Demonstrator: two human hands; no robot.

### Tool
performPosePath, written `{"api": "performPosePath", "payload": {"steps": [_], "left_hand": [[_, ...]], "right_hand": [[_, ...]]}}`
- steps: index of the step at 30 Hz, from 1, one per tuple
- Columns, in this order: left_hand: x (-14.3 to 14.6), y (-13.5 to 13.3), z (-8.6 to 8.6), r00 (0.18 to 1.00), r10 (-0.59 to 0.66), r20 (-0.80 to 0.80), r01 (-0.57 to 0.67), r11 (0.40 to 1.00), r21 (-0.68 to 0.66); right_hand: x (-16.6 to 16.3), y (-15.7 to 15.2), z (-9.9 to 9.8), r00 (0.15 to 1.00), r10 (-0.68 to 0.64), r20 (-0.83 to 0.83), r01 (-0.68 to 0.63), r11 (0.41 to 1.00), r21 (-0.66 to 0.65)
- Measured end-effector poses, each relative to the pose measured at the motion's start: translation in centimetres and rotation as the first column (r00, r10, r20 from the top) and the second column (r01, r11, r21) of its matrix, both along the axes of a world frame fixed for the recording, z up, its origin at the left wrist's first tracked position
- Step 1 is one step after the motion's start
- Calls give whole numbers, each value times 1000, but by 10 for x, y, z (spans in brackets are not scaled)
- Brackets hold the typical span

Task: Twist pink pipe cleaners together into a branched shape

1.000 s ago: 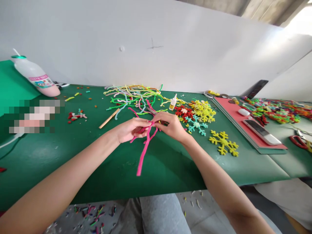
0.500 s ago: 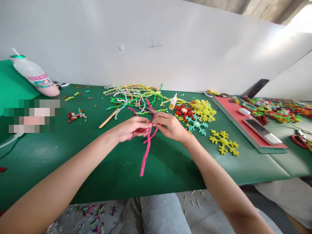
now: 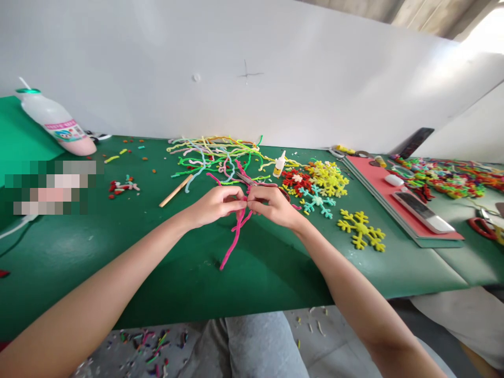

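Note:
Pink pipe cleaners (image 3: 235,242) are pinched between my two hands above the green table, one long strand hanging down toward me. My left hand (image 3: 217,206) is closed on them with thumb and fingers. Fingertip to fingertip with it, my right hand (image 3: 272,206) is closed on the same pink strands. Just behind the right hand lies a pair of scissors (image 3: 252,182), its handles partly hidden by that hand. The exact spot where the strands cross is covered by my fingers.
Behind my hands lies a tangle of coloured pipe cleaners (image 3: 214,157), with a wooden stick (image 3: 176,191) and a glue bottle (image 3: 279,165). Finished snowflakes (image 3: 361,230) are at right, beside a red folder (image 3: 380,181) bearing a phone (image 3: 423,211). A drink bottle (image 3: 59,123) leans at left.
Both hands have come closer together, and the left fingers have curled in over the strands. The long pink strand has swung left and up a little. More of the scissors' handles shows.

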State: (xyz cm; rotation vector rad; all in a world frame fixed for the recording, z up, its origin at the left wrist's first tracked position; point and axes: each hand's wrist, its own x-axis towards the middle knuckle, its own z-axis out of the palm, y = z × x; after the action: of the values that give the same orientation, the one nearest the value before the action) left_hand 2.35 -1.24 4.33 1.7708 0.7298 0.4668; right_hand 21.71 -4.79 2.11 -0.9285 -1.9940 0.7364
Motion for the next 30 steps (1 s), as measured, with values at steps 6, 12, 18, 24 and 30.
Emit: {"api": "performPosePath", "payload": {"steps": [6,12,18,24,30], "left_hand": [[1,-2,-3,999,17,-30,-8,965,261],[0,-1,-9,996,36,-85,25,778,628],[0,0,-9,998,63,-2,-58,931,360],[-1,3,-5,978,100,182,-28,932,-361],[-3,2,0,991,83,106,-19,865,-502]], "right_hand": [[-2,0,1,975,15,-222,-106,909,-403],[-6,3,-2,899,-117,-423,-239,678,-695],[-8,4,-2,882,-122,-456,-258,684,-682],[-6,-1,-1,987,-27,-158,-5,981,-196],[-4,-1,-6,990,-75,120,38,958,283]]}}
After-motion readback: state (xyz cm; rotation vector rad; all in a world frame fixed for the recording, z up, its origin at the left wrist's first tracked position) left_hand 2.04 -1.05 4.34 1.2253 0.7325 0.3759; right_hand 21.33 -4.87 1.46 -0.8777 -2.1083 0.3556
